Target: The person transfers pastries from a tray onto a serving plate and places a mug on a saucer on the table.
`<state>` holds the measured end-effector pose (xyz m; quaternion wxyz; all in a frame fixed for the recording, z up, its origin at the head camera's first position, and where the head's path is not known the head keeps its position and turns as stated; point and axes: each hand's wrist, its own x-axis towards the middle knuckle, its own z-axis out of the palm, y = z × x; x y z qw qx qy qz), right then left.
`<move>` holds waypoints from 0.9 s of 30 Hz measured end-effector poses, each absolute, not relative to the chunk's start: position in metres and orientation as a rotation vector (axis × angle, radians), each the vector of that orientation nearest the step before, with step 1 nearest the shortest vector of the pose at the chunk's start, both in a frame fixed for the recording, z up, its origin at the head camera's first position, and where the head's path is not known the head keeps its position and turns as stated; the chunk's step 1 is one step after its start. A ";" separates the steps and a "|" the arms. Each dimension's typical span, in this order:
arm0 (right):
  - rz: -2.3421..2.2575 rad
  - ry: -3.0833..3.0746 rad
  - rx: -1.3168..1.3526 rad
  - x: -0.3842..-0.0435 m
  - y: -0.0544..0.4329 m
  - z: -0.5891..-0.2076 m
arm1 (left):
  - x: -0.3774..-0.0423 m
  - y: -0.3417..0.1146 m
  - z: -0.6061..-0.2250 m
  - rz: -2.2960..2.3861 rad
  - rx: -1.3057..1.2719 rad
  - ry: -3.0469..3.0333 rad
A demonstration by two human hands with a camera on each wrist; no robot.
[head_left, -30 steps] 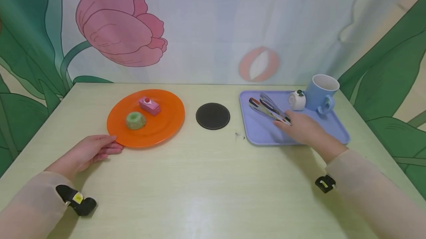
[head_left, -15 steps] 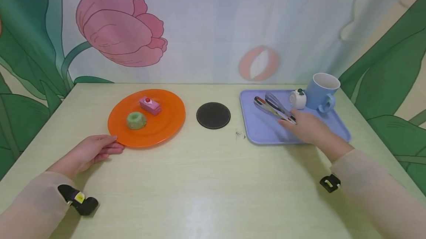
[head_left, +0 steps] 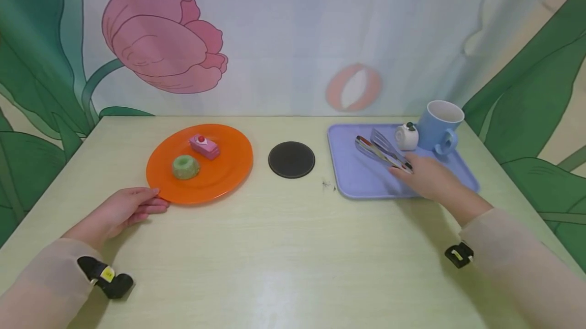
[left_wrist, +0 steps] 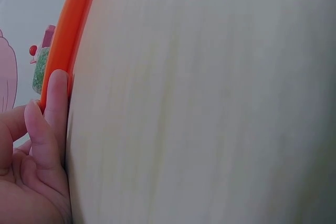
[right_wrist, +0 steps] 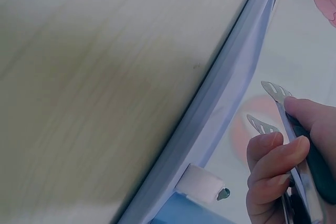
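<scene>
At the near left rim of an orange plate [head_left: 224,176], my left hand [head_left: 128,209] pinches the edge, thumb on top and fingers underneath. A green ring-shaped cake [head_left: 185,167] and a pink cake slice [head_left: 204,147] with a red berry sit on the plate. My right hand [head_left: 430,176] grips metal serving tongs [right_wrist: 275,92] with dark handles. Their slotted ends stand apart above a lilac tray [head_left: 357,181], pointing left, with nothing between them. Behind that hand, a white roll cake [head_left: 406,137] stands on the tray against a blue mug [head_left: 432,130].
Between plate and tray a round black mat [head_left: 291,160] lies on the pale table [head_left: 284,247]. A printed curtain [head_left: 274,39] hangs along the table's back edge. Small dark marks [head_left: 327,184] show on the tabletop beside the tray.
My right hand has shifted a little to the right with the tongs, mostly in the first half second. The left hand still holds the plate's rim, and the cakes stay in place.
</scene>
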<state>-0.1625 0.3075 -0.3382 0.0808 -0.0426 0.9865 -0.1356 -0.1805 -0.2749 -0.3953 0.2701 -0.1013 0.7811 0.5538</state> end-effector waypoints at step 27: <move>-0.370 2.933 -0.075 -0.156 0.327 -0.342 | -0.179 -0.274 -0.394 1.482 -0.261 2.129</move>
